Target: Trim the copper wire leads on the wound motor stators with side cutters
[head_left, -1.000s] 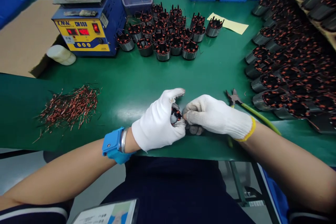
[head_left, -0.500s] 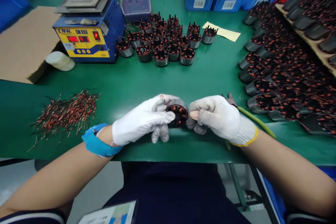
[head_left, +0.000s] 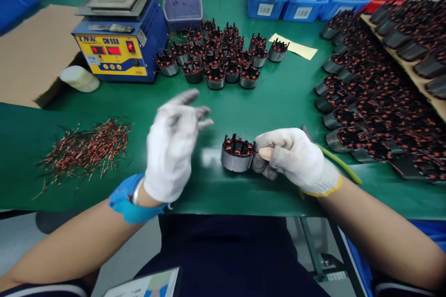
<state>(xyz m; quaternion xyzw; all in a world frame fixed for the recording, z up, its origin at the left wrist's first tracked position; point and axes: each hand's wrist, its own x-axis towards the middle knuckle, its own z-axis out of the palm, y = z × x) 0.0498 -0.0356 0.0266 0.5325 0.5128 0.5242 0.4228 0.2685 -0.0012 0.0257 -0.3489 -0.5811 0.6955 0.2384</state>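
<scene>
A round metal motor core (head_left: 237, 160) with copper windings and black prongs stands upright near the table's front edge. My right hand (head_left: 291, 158), in a white knitted glove, is at its right side, thumb and forefinger pinched at the core's edge; what lies between the fingertips is too small to make out. My left hand (head_left: 174, 141), gloved in white and slightly blurred, is raised to the left of the core, apart from it, fingers spread and holding nothing. Green-handled pliers (head_left: 339, 163) lie partly hidden behind my right hand.
Cut copper wire pieces (head_left: 92, 148) lie at the left. A blue and yellow device (head_left: 114, 55) stands behind them. Similar cores (head_left: 215, 76) are grouped at the back, and many more (head_left: 343, 137) fill the right side. Blue bins (head_left: 266, 7) line the back.
My left hand has let go of the core and moved left and up, its fingers opening. The core now stands upright rather than tilted. My right hand has hardly moved.
</scene>
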